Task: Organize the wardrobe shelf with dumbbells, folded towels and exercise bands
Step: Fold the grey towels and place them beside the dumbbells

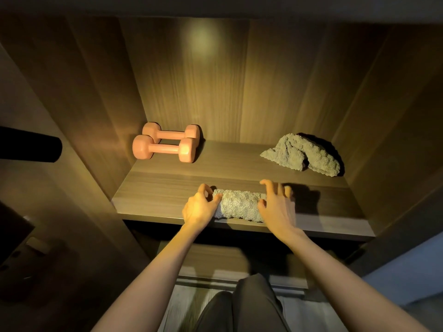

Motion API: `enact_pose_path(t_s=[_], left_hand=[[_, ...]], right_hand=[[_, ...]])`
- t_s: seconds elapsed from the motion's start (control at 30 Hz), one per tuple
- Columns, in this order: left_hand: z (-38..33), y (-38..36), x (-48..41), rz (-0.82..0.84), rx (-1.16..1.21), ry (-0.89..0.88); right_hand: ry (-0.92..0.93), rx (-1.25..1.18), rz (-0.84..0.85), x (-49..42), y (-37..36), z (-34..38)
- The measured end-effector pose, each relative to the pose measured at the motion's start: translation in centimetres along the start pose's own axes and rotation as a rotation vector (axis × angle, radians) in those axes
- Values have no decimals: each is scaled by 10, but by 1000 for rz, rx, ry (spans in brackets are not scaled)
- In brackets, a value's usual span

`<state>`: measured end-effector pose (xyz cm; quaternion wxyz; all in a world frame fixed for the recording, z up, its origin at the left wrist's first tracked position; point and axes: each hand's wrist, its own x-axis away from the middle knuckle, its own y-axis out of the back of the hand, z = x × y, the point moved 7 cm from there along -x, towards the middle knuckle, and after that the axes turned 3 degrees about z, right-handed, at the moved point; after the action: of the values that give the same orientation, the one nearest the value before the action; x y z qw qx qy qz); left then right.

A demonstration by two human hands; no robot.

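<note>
As the rolled towel lies at the front edge of the shelf, the left hand grips one end; the right hand rests splayed fingers on the other.

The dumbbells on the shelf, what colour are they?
Both dumbbells are a salmon pink-orange. They show best in the head view, under warm light.

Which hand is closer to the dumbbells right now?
Left. The left hand grips the rolled towel at the end nearer the dumbbells; the right hand rests on its other end.
</note>
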<state>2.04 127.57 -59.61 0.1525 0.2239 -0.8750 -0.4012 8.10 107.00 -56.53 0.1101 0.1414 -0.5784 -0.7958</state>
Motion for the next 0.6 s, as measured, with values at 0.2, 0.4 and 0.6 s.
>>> enact_pose_path(t_s=[0.2, 0.4, 0.6], left_hand=[[3, -2, 0, -2, 26, 25], [7, -3, -3, 24, 140, 12], [10, 4, -4, -70, 233, -203]], right_hand=[[538, 81, 87, 22, -5, 42], [522, 70, 184, 34, -23, 40], [463, 103, 200, 9, -26, 36]])
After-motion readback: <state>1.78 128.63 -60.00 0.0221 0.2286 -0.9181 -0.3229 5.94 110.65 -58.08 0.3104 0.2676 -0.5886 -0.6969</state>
